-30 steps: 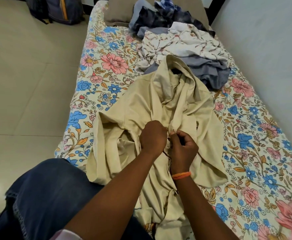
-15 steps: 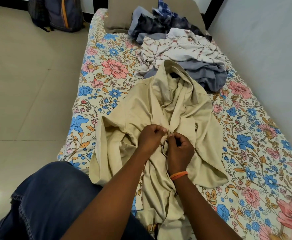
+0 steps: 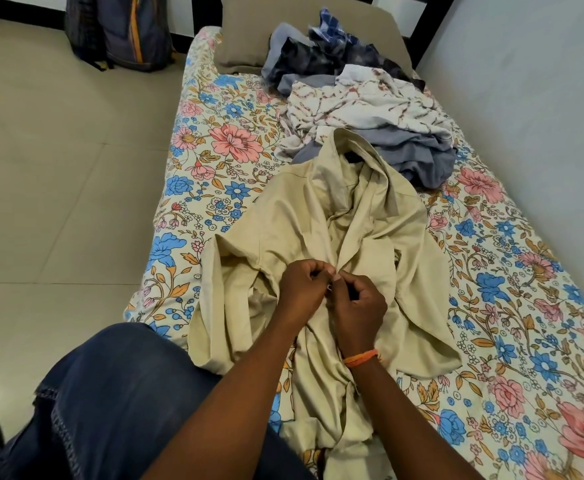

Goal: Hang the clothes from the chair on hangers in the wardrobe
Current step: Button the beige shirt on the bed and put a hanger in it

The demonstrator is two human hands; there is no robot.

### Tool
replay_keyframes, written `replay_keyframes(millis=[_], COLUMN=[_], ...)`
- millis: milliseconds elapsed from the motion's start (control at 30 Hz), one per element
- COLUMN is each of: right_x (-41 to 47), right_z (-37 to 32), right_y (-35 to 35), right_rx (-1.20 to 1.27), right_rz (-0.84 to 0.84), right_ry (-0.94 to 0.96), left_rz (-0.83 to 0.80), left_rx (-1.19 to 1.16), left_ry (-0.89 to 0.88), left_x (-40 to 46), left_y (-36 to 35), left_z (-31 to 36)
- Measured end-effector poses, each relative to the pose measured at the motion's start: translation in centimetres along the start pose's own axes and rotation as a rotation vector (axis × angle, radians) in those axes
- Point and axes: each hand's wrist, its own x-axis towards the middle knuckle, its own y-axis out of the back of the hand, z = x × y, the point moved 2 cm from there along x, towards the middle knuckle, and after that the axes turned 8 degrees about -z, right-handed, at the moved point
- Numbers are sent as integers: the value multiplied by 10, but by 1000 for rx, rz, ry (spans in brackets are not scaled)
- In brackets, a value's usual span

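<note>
A beige shirt lies spread on the floral bed sheet, collar pointing away from me. Something dark shows inside the collar; I cannot tell what it is. My left hand and my right hand meet at the shirt's front opening, each pinching one edge of the cloth with curled fingers. The right wrist wears an orange band. Beyond the shirt sits a pile of clothes: a white patterned piece, grey ones and dark blue ones.
The bed runs along a pale wall on the right. A beige pillow lies at its head. A dark backpack stands on the tiled floor to the left. My knee in blue jeans is at the bottom left.
Both hands stay pinched together at the shirt front, working slightly up the placket. My head has tilted down a little, so the bed sits lower in the view.
</note>
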Motion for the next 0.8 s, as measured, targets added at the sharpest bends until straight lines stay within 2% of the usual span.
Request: replay_keyframes(millis=[200,400,633,800], right_x=[10,10,12,19], right_z=[5,12,0,-1], right_y=[11,7,13,21], right_rx=[178,165,326,483], right_rz=[-112,-141,-206,-277], right_ry=[-178,-273,-301,-427], left_rz=[8,6,1,-40], left_rx=[50,125,93,-22], left_ry=[-3,-32,20,51], left_x=[-3,-8,0,2], left_y=[1,1,2,4], left_z=[3,7,3,1])
